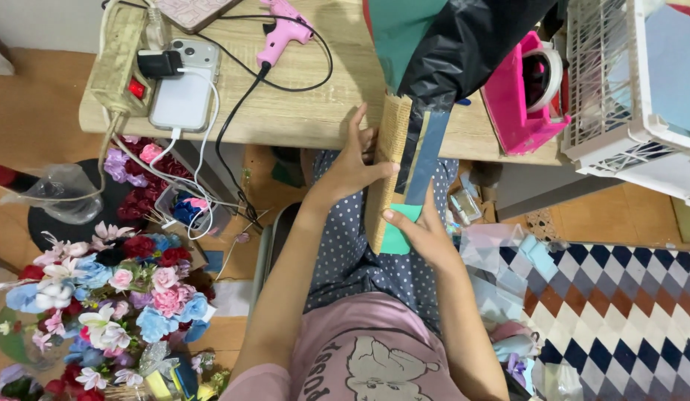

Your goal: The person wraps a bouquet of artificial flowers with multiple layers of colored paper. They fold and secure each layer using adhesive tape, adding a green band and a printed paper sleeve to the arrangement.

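Sitting at a wooden counter point(300, 111), a person holds a flat tan board point(386, 171) upright over a dotted lap. Nearest, the right hand point(423, 234) has its grip closed on the board's lower edge, thumb pressing green and blue paper strips point(419, 167) against it. Just beyond, the left hand point(352, 167) grips the board's left side, fingers spread. Artificial flowers point(107, 289) lie at the near left. Farther off, the counter carries a pink glue gun point(282, 30), a charging phone point(183, 85) and a pink tape dispenser point(523, 93).

One pink glue gun point(282, 31); one phone point(185, 85); two hands point(350, 165).
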